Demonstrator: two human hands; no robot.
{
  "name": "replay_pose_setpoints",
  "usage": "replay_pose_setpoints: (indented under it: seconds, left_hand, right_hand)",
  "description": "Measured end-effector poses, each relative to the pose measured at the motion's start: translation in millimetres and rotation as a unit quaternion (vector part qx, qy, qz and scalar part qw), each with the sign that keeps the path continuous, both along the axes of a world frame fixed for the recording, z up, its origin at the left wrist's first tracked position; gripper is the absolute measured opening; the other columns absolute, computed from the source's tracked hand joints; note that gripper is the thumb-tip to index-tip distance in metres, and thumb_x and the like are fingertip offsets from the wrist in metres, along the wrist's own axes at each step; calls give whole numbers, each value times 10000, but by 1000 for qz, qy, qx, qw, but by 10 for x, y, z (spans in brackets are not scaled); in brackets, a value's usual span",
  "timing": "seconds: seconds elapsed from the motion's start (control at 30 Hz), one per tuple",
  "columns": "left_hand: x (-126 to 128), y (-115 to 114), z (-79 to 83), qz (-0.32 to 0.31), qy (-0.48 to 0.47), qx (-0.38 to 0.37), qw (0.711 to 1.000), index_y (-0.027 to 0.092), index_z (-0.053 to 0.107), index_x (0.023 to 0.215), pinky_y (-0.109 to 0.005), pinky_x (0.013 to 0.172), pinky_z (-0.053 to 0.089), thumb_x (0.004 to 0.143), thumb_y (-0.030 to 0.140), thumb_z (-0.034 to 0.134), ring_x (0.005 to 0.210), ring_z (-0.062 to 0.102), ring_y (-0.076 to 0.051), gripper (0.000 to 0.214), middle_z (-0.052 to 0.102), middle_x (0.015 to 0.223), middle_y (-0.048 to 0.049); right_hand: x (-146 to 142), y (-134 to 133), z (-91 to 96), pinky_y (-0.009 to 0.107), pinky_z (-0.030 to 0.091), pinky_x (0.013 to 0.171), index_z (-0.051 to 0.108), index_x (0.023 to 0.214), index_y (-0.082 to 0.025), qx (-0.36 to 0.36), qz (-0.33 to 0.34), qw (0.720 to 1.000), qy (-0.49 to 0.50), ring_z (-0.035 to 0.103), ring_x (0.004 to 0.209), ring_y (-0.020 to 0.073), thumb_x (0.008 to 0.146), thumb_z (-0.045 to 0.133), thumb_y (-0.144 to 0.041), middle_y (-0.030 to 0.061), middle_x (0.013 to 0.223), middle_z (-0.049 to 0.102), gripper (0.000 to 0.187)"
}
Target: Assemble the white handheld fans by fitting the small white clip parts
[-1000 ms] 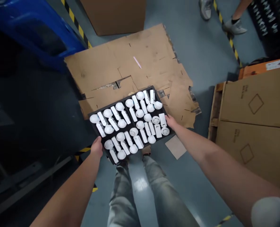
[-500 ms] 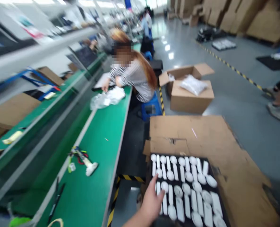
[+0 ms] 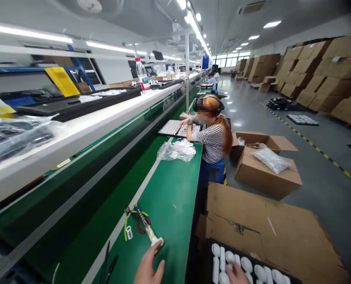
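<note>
Bottom centre, the left hand point(image 3: 148, 269) is at the white end of the tool point(image 3: 150, 233) on the bench point(image 3: 175, 189), fingers together and not yet around it. Lower right, the right hand point(image 3: 237, 273) rests on the tray point(image 3: 205, 258); its fingers are cut off from view, so I cannot tell their state. A grip would seem to need fingers closing round the handle.

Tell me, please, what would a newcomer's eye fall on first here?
The long green workbench runs away down the hall, with a person in a striped shirt seated at it. At the bottom, the left hand hovers by a white-handled tool, and the right hand rests on a black tray of white parts.
</note>
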State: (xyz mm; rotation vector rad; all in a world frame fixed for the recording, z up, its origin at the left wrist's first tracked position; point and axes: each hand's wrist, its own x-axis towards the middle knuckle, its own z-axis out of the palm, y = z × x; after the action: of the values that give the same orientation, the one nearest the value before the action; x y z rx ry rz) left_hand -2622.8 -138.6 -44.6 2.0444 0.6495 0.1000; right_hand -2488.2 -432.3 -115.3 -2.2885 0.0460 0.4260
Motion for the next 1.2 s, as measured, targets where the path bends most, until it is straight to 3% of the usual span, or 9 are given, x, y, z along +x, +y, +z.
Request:
replay_pose_setpoints:
  seconds: [0.13,0.23,0.3,0.43,0.67,0.8,0.97,1.1,1.2]
  left_hand:
    - [613,513,217,-12,-46,90,995,157,690,1181,-465,1057,476,756,275,588,1190,615,-316,453,682,1227,-143]
    - [936,1106,266,33,-33,113,992,126,649,1235,-401,1142,381,804,246,566,1265,549,-281,455,635,1294,-147]
    - [994,1504,185,94,-3,132,987,92,573,1320,-418,1141,368,860,260,526,1294,511,-296,492,582,1345,-178]
    - [839,1899,-108,169,68,156,971,66,517,1351,-456,1124,376,907,251,458,1298,488,-321,485,552,1349,-206]
    - [448,1405,-443,99,144,178,968,101,509,1364,-459,1186,291,835,217,584,1401,380,-319,547,499,1434,-185]
    - [344,1250,-459,96,184,199,958,103,465,1407,-467,1157,308,864,191,540,1371,408,-324,555,537,1394,-181]
    - [336,1347,-423,93,223,216,946,144,489,1399,-414,1072,382,896,227,525,1243,517,-291,510,612,1288,-151]
    - [398,1467,-311,81,214,235,945,157,559,1342,-400,1022,428,868,263,587,1170,565,-293,487,658,1205,-133]
    - [684,1600,-277,83,178,269,943,86,573,1325,-454,1052,414,893,231,524,1203,545,-331,458,632,1244,-183]
  right_hand:
    - [340,1243,63,538,395,1094,495,1402,-99,-52,9,996,-66,474,1332,395,902,298,-557,249,1389,525,706]
    - [156,2076,32,473,305,1157,497,1415,-185,-55,119,985,-114,414,1370,353,896,434,-568,167,1442,493,648]
    - [-200,2352,-24,446,348,1117,540,1377,-233,-52,191,973,-122,471,1298,345,832,581,-575,136,1371,558,645]
    - [-787,2238,-165,496,378,1043,582,1315,-198,-63,257,955,-137,513,1202,364,806,655,-493,157,1296,602,593]
    - [-837,1963,-468,510,385,999,546,1278,-123,-53,251,936,-239,493,1172,344,953,501,-509,197,1264,580,506]
    - [-854,1971,-542,538,402,981,482,1293,-70,-48,202,937,-279,464,1170,356,987,436,-510,249,1232,538,538]
    - [-887,1967,-565,562,385,1011,496,1272,-83,-41,183,948,-255,456,1181,361,961,488,-490,239,1245,530,512]
    - [-846,2086,-399,568,398,1003,543,1241,-95,-37,151,959,-238,490,1142,368,866,567,-395,211,1162,590,482]
    - [-668,2253,-206,478,485,895,628,1126,-161,-25,115,965,-235,588,965,321,726,598,-256,120,959,644,412]
